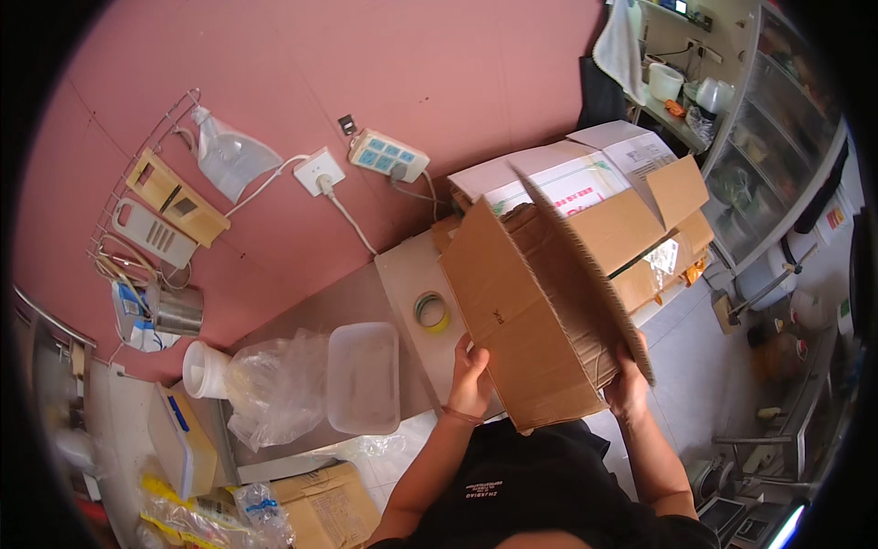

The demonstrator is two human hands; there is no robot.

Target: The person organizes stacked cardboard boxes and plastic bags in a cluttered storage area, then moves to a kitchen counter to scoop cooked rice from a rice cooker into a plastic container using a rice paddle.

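A brown corrugated cardboard box (pixel 516 322) is held tilted before me, its flaps raised and its inside partly showing. My left hand (pixel 472 374) grips its near left side, the thumb on the outer flap. At the near right corner my right hand (pixel 627 384) grips the box, its fingers partly hidden by a raised flap. A roll of tape (pixel 431 312) lies on the table (pixel 405 274) just left of the box. Behind the box, a white printed carton (pixel 549 168) and further flattened or folded brown cardboard (pixel 617 230) stand against the wall side.
A translucent plastic tub (pixel 363 379), clear plastic bags (pixel 278 384) and white buckets (pixel 204 370) stand on the table's left part. A power strip (pixel 387 156) and a plugged wall socket (pixel 319 173) have cords hanging to the table. A glass-doored cabinet (pixel 768 137) is at the right.
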